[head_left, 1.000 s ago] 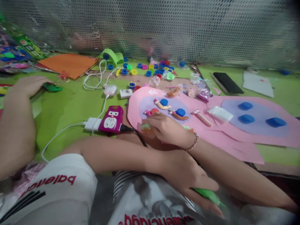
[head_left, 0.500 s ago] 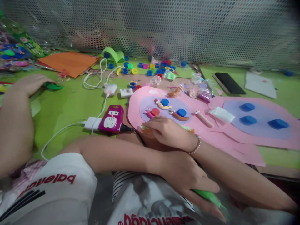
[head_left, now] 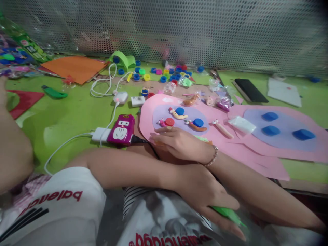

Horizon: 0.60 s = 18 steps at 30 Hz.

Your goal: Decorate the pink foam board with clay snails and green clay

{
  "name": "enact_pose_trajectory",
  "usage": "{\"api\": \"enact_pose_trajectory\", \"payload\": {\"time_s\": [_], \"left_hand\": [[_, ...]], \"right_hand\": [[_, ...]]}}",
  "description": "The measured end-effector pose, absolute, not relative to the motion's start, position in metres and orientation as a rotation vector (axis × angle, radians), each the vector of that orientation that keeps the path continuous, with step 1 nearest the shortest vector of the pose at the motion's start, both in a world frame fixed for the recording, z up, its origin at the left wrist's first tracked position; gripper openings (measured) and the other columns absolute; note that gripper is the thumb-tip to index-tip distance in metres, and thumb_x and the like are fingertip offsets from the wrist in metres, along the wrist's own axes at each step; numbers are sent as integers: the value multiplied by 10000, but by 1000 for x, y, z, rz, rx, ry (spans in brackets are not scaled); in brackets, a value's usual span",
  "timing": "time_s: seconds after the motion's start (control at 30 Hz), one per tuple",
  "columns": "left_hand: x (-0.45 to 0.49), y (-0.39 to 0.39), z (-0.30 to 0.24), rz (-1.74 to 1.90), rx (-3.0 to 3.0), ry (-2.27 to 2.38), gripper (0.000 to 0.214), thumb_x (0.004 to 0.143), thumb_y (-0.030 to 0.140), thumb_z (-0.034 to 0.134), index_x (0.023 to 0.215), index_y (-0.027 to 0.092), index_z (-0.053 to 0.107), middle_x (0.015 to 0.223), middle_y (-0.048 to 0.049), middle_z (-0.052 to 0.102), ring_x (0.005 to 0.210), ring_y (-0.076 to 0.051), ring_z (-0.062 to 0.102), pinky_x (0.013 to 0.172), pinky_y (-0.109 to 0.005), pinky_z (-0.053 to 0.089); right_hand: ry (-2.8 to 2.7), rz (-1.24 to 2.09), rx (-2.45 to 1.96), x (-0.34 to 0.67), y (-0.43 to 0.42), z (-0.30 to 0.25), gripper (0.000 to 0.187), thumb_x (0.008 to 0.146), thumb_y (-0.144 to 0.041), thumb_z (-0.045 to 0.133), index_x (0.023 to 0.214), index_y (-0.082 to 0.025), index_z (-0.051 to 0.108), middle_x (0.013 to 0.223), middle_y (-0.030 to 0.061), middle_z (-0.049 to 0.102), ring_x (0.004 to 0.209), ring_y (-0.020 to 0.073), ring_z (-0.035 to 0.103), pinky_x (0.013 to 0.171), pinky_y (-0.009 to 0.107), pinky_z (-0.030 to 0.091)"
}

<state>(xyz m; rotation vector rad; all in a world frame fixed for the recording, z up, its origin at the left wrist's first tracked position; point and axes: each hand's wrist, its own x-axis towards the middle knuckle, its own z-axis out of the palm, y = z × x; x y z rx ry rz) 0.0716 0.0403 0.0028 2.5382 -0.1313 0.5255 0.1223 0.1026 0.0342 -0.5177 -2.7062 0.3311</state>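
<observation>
My arms are crossed over my lap. My left hand [head_left: 205,191] reaches to the lower right, its fingers around a thin bright green thing [head_left: 227,213] with a pointed end; its kind I cannot make out. Above it, my right hand [head_left: 179,145], with a bead bracelet on the wrist, lies palm down, fingers loosely stretched, at the lower edge of a pink card [head_left: 147,118]. Just beyond its fingertips are clay snails with bottle-cap shells, one red cap [head_left: 169,122] and two blue, on a purple oval. Green and orange bits show partly beneath this hand.
A co-worker's arm [head_left: 15,150] is at the left, near a green tool [head_left: 54,92] with a dark end and red paper [head_left: 27,100]. A purple socket block [head_left: 121,131] with cables lies left of the card. Loose bottle caps [head_left: 163,79], a phone [head_left: 249,90] and a mesh panel [head_left: 164,30] are behind.
The co-worker's hand has let go of the green tool and drawn back to the left, uncovering the red paper. My right hand's fingers have straightened a little; my left hand has stayed put.
</observation>
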Motion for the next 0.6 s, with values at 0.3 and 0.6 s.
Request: {"api": "enact_pose_trajectory", "payload": {"time_s": [0.3, 0.6], "left_hand": [[70, 42, 6, 517, 2559, -132, 408, 861, 576, 386, 712, 200, 443, 636, 18, 638, 563, -107, 584, 459, -261, 322], [69, 40, 7, 545, 2600, -97, 426, 841, 594, 409, 694, 197, 457, 607, 19, 618, 549, -112, 574, 454, -254, 298]], "right_hand": [[-2769, 261, -642, 126, 105, 33, 371, 924, -137, 349, 1256, -74, 503, 1179, 183, 607, 1078, 241, 577, 882, 404, 491], [-2785, 160, -631, 129, 106, 37, 399, 898, -100, 340, 1265, -64, 493, 1157, 190, 615, 1034, 238, 592, 853, 398, 496]]}}
